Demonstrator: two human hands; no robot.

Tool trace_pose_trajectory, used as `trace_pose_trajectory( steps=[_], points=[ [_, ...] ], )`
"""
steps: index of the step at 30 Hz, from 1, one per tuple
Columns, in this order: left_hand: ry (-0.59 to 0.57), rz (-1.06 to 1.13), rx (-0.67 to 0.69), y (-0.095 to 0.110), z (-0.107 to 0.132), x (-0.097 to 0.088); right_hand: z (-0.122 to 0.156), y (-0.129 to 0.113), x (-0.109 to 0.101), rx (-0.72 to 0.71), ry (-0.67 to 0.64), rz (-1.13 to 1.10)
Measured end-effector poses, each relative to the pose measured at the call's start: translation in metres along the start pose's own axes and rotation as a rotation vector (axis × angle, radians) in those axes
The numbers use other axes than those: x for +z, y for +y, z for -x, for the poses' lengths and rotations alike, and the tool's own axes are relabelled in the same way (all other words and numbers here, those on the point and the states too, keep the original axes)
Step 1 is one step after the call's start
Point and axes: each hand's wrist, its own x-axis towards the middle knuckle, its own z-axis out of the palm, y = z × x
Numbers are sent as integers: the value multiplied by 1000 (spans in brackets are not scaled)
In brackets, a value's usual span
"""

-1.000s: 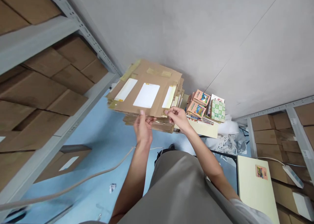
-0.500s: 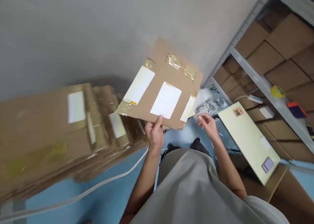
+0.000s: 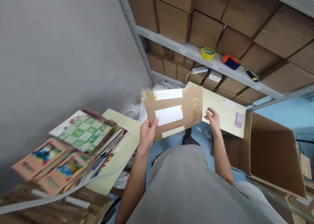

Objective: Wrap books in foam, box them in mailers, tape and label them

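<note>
A flat cardboard package (image 3: pixel 188 114) with white labels and shiny tape is held up in front of me. My left hand (image 3: pixel 148 131) grips its near left edge, thumb on top beside the middle label and fingers underneath. My right hand (image 3: pixel 213 119) hovers just off the package's right edge, fingers partly bent and apart, with nothing in them. Beyond the package lies a pale tabletop (image 3: pixel 218 103) with a small pixelated card-like item (image 3: pixel 238 120) at its right end.
At left, books and magazines (image 3: pixel 83 129) are piled on another pale table (image 3: pixel 132 127), with flat cardboard packages (image 3: pixel 80 211) nearer me. A white cable (image 3: pixel 80 185) crosses there. Shelves of boxes (image 3: pixel 171 19) hold yellow tape (image 3: pixel 208 53). An open carton (image 3: pixel 274 148) stands right.
My view has swung right, bringing the shelves and open carton in and the book pile into sight. The package has turned flatter and lower in my left hand. My right hand remains free.
</note>
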Motion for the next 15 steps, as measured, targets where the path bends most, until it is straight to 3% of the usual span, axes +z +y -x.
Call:
trace_pose_trajectory(
  steps=[5,8,12,15],
  points=[
    [-139,-88,-80,-22,-58,108,-93,28,-58,93,15,-28],
    [-251,-154,-106,-39,-85,164,-135,39,-94,139,3,-16],
    [-299,-247,-42,-68,-114,224,-164,60,-132,160,33,-33],
    [-294,-353,-27,-96,-135,257,-165,82,-143,177,101,21]
  ],
)
